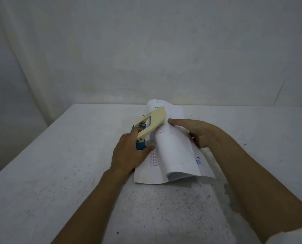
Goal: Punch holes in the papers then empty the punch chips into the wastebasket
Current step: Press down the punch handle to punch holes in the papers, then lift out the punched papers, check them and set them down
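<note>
A stack of white printed papers point(175, 155) lies in the middle of the table, its upper sheets curled over to the right. A hole punch point(147, 125) with a blue body and a raised cream lever sits on the papers' left edge. My left hand point(129, 152) grips the punch's blue base from the left, thumb resting on the paper. My right hand point(197, 132) holds the curled sheets back, fingers on top of the roll. No wastebasket is in view.
The grey-white speckled table point(76, 173) stretches to a bare wall point(146, 50) behind. The table's left edge runs diagonally at the left, with dark floor beyond it.
</note>
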